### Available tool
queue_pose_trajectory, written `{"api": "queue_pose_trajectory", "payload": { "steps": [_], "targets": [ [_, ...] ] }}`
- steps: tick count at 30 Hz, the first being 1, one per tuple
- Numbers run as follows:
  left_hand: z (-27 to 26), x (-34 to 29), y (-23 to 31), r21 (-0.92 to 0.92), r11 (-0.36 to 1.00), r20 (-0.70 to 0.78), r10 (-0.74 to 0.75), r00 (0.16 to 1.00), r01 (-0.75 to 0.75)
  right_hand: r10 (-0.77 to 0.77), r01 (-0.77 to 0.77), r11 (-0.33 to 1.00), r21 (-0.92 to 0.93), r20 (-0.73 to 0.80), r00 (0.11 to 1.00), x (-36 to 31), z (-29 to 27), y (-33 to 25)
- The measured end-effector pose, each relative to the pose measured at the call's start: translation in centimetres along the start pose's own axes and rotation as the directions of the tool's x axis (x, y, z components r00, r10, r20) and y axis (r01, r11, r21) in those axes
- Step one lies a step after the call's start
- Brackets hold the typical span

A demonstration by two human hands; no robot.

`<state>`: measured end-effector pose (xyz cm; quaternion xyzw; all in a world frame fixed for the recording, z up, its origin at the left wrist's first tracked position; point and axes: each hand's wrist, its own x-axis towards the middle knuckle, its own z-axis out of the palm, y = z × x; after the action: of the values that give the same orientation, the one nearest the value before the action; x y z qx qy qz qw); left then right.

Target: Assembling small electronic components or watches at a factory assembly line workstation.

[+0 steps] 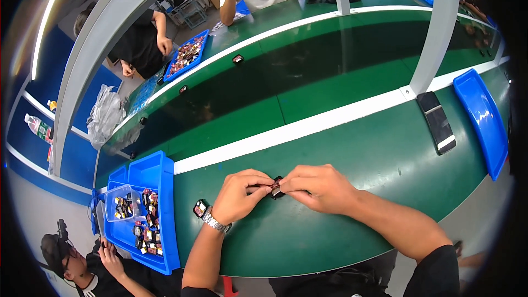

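Close together over the green worktop, my left hand (245,193) and my right hand (319,188) pinch a small black watch-like case (276,188) between their fingertips. Reddish-brown detail shows inside it, and my fingers cover much of the rest. A metal-band wristwatch (218,221) is on my left wrist. Beside that wrist lies another small black watch-like case (200,208) with a lit or pale face. To the left, a blue tray (169,225) holds several small black, red and yellow parts. A clear plastic box (123,203) with more such parts rests in it.
A black pouch-like case (436,122) and an empty-looking blue tray (484,126) lie at the right. Behind a white rail (308,122) runs a green conveyor (330,88) with several small cases. Grey posts (440,33) rise nearby. Co-workers sit across and at lower left.
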<state>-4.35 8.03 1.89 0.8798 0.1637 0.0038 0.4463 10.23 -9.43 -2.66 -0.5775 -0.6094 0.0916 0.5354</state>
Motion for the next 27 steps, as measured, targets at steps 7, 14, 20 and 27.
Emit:
{"api": "queue_pose_trajectory", "payload": {
  "steps": [7, 14, 20, 27],
  "targets": [
    [-0.2, -0.3, 0.0, 0.031, 0.999, -0.039, 0.013, 0.999, -0.012, 0.037, -0.036, 0.999, 0.027, -0.033, 0.999, 0.2, 0.3, -0.2],
    [-0.5, -0.2, 0.6, 0.129, 0.991, -0.014, 0.039, 0.999, -0.037, 0.057, -0.055, 0.998, 0.037, -0.035, 0.998, 0.2, 0.2, -0.4],
    [-0.2, -0.1, 0.5, 0.265, 0.955, -0.010, 0.143, 0.990, -0.135, 0.048, -0.042, 0.996, 0.084, -0.073, 0.996, 0.1, 0.3, -0.1],
    [-0.9, 0.4, -0.6, 0.166, 0.972, -0.008, 0.167, 0.986, -0.164, 0.089, -0.084, 0.991, 0.104, -0.045, 0.995, 0.3, 0.0, -0.2]
  ]
}}
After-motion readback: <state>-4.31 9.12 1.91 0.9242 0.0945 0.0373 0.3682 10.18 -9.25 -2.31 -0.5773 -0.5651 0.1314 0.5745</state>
